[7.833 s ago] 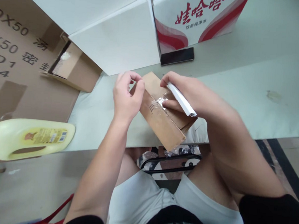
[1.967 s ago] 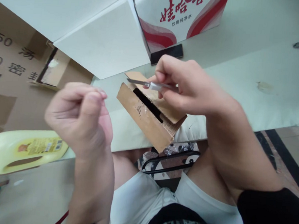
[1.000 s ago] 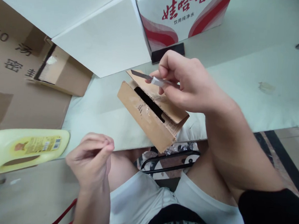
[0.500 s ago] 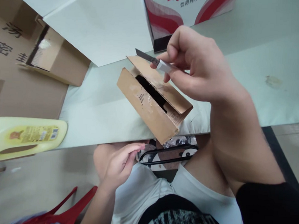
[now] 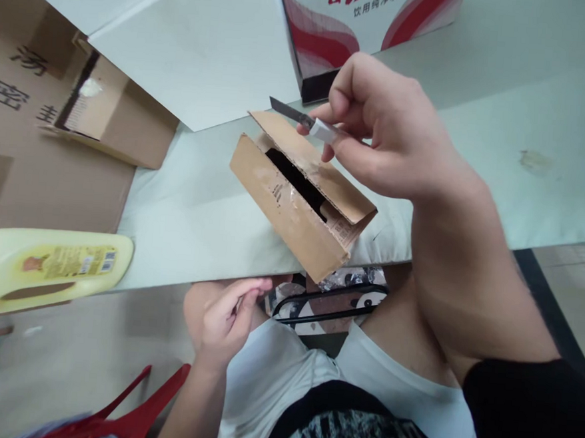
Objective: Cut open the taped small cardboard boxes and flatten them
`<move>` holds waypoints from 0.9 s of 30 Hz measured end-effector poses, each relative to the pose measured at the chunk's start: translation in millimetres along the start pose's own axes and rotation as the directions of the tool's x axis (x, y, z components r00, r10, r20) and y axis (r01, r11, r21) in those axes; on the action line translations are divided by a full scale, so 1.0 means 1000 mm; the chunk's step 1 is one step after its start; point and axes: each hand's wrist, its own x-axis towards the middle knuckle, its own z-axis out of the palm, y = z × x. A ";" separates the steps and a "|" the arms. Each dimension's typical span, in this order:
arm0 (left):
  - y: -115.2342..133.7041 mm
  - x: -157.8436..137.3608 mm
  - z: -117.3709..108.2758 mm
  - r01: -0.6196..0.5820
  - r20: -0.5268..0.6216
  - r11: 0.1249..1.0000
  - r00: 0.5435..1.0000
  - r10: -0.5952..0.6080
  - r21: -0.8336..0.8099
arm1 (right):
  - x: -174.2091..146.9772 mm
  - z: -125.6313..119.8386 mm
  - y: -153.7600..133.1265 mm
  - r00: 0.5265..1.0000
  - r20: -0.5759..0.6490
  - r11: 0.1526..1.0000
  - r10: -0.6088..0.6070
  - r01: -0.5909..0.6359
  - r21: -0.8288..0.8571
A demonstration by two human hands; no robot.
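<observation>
My right hand (image 5: pixel 380 118) is closed around a utility knife (image 5: pixel 323 130) with a pale handle. Its dark blade sticks out to the left, above the far flap of a small cardboard box (image 5: pixel 285 212). That box stands at an angle on the table, its front corner jutting past the edge. Its two top flaps are partly raised, with a dark gap between them, and shiny tape remnants show on the near flap. Over my lap, left of the box and not touching it, my left hand (image 5: pixel 230 315) has its fingers curled together; nothing shows in them.
A yellow jug-like bottle (image 5: pixel 95 242) lies at the table's left edge. Behind it are a large carton (image 5: pixel 89 185) and another cardboard box (image 5: pixel 134 121). White panels and a red-and-white carton (image 5: pixel 325 41) stand at the back. A red stool (image 5: pixel 154 396) is at lower left.
My left hand has shifted slightly left, away from the box, and its fingers have curled a little more. The knife and right hand have barely moved; the box stays in place.
</observation>
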 end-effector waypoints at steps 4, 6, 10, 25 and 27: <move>-0.002 0.004 -0.002 -0.062 -0.124 0.997 0.990 0.068 0.053 | 0.005 0.000 0.007 0.990 -0.136 0.989 0.029 -0.048 -0.138; 0.002 0.010 -0.003 -0.070 -0.156 0.996 0.985 0.079 0.060 | 0.010 0.000 0.021 0.978 -0.183 0.959 0.105 -0.148 -0.241; 0.020 0.031 0.001 -0.099 -0.211 0.995 0.973 0.091 -0.024 | 0.017 0.007 0.062 0.926 -0.215 0.811 0.309 -0.375 -0.448; 0.064 0.061 0.051 -0.170 -0.098 0.982 0.979 0.178 0.085 | 0.016 0.021 0.087 0.846 -0.223 0.704 0.484 -0.528 -0.475; 0.060 0.060 0.047 -0.177 -0.190 0.984 0.966 0.177 0.017 | 0.021 0.018 0.080 0.909 -0.235 0.845 0.345 -0.409 -0.345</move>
